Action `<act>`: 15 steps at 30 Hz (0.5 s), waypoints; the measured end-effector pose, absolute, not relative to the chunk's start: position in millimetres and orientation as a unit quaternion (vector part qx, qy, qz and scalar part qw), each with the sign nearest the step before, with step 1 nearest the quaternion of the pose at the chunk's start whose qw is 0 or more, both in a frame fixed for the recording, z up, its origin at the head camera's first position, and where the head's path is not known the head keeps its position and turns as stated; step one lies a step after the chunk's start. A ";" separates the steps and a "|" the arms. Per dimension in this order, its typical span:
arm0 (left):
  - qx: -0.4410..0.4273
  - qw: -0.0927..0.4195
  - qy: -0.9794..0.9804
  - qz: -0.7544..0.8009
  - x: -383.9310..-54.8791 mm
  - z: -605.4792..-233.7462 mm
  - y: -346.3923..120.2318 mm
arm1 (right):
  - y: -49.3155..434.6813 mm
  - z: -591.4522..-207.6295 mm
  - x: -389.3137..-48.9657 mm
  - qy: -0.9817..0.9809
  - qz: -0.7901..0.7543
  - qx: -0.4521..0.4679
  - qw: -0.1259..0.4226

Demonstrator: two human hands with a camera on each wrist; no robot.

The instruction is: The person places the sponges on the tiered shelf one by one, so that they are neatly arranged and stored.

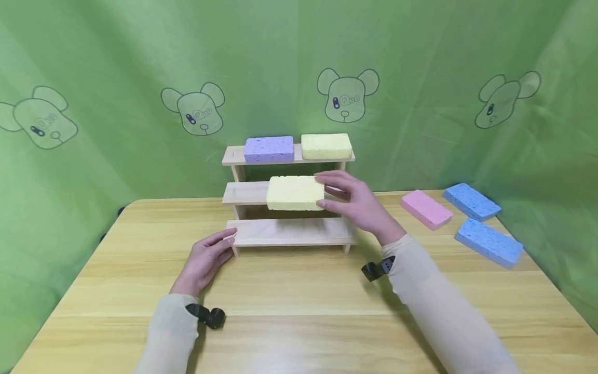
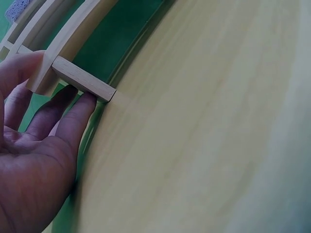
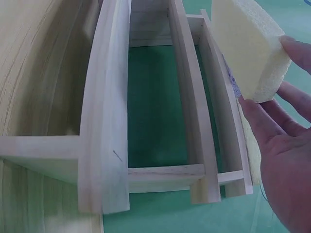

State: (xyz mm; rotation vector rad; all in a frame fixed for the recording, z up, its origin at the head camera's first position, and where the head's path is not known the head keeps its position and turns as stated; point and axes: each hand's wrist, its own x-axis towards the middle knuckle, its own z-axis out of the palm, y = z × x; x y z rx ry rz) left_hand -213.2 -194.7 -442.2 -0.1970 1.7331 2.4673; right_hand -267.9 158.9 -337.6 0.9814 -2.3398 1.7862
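A three-tier wooden shelf rack (image 1: 289, 231) stands on the table. My right hand (image 1: 356, 203) holds a pale yellow sponge (image 1: 295, 193) by its right end, thumb in front and fingers behind. The sponge is in the air in front of the middle tier; in the right wrist view the same yellow sponge (image 3: 249, 51) shows beyond the tiers. My left hand (image 1: 205, 261) grips the left end of the bottom tier, its thumb at the board and fingers against the leg (image 2: 83, 80). On the top tier sit a purple sponge (image 1: 269, 149) and another yellow sponge (image 1: 326, 146).
To the right on the wooden table (image 1: 299, 337) lie a pink sponge (image 1: 426, 209) and two blue sponges, one farther back (image 1: 472, 201) and one nearer (image 1: 488, 243). A green curtain (image 1: 275, 62) with printed bear heads hangs behind and along the sides.
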 end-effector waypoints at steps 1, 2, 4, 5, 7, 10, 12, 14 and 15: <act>-0.064 0.060 0.573 0.815 -213.4 -442.2 -194.8 | 157.7 -337.7 -268.6 -0.752 0.578 0.317 0.017; -0.063 0.060 0.575 0.813 -213.5 -442.3 -195.0 | 156.6 -337.9 -269.4 -0.752 0.578 0.317 0.016; -0.064 0.059 0.572 0.816 -213.8 -442.4 -194.8 | 154.8 -338.7 -271.2 -0.752 0.578 0.316 0.015; -0.062 0.060 0.573 0.815 -214.0 -442.6 -194.9 | 154.1 -339.4 -272.2 -0.752 0.579 0.315 0.014; -0.058 0.062 0.572 0.816 -214.2 -442.8 -194.5 | 152.9 -340.0 -273.2 -0.754 0.578 0.312 0.016; -0.058 0.061 0.572 0.816 -214.1 -442.7 -193.8 | 149.3 -337.0 -272.1 -0.756 0.577 0.308 0.016; -0.059 0.061 0.573 0.815 -214.0 -442.6 -193.6 | 145.1 -331.4 -268.4 -0.758 0.576 0.307 0.015; -0.058 0.060 0.574 0.815 -213.4 -442.2 -193.6 | 140.3 -325.1 -264.1 -0.761 0.572 0.305 0.014; -0.059 0.061 0.573 0.815 -213.3 -442.1 -193.6 | 137.8 -322.3 -261.8 -0.764 0.568 0.305 0.014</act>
